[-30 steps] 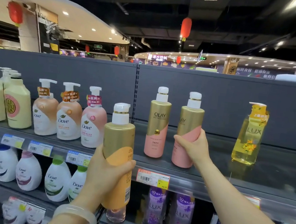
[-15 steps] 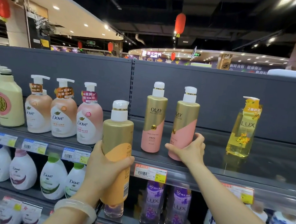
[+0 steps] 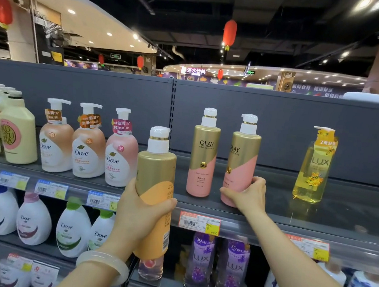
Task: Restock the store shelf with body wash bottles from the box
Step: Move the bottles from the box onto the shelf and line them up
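Shelf (image 3: 316, 217): top tier is carrying two pink Olay bottles, upright, side by side.
Orange bottle (image 3: 156, 186): my left hand (image 3: 140, 215) is gripping it upright, in front of the shelf edge.
Pink bottle (image 3: 240, 162): my right hand (image 3: 247, 197) is gripping its base on the shelf.
Neighbour (image 3: 203, 154): standing just left, untouched.
Hands: working apart, one bottle each.

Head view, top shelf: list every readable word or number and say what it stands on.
"OLAY": gold-and-pink pump bottle, and its twin gripped by the right hand.
"Dove": three peach-and-pink pump bottles.
"LUX": clear yellow pump bottle.
"44.50": orange shelf price tag.
Other tags: too blurred.
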Motion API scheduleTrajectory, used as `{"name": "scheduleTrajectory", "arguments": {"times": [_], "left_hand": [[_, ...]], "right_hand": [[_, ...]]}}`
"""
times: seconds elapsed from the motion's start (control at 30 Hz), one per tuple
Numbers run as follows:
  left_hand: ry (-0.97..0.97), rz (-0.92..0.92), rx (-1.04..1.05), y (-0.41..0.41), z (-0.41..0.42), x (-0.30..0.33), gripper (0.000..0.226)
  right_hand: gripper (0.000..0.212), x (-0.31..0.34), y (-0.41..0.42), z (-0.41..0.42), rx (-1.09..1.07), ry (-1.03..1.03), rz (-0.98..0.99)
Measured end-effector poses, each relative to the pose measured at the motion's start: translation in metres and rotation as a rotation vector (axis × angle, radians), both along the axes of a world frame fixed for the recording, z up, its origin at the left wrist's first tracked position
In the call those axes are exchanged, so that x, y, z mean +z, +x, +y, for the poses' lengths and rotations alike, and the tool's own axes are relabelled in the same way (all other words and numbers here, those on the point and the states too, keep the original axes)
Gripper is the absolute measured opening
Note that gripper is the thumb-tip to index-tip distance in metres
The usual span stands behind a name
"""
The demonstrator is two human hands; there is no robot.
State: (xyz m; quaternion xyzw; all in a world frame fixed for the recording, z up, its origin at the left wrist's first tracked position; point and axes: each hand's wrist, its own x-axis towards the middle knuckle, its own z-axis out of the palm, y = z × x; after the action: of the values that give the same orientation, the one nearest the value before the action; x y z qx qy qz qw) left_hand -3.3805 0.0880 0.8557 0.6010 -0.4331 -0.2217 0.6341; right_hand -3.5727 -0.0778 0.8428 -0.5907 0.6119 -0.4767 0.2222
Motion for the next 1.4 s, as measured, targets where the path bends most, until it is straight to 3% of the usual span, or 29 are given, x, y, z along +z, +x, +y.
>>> {"name": "scheduleTrajectory", "arguments": {"times": [0.3,0.57,0.77,0.97,1.4], "left_hand": [[-0.040,-0.015,-0.004,0.003,-0.011,0.010,0.048],[-0.062,-0.030,0.007,0.000,-0.024,0.015,0.051],[-0.161,-0.045,0.098,-0.002,-0.047,0.046,0.055],[-0.190,-0.015,0.230,0.001,-0.082,0.063,0.060],[-0.082,-0.109,0.162,0.019,-0.136,0.028,0.065]], "right_hand": [[0.078,0.003,-0.009,-0.005,0.196,0.070,-0.050],[0.082,0.002,-0.017,-0.012,0.315,0.116,-0.107],[0.117,-0.002,-0.018,-0.002,0.292,0.013,-0.096],[0.107,-0.007,-0.019,0.009,0.256,-0.130,-0.023],[0.102,-0.014,-0.024,0.000,0.307,-0.095,-0.089]]}}
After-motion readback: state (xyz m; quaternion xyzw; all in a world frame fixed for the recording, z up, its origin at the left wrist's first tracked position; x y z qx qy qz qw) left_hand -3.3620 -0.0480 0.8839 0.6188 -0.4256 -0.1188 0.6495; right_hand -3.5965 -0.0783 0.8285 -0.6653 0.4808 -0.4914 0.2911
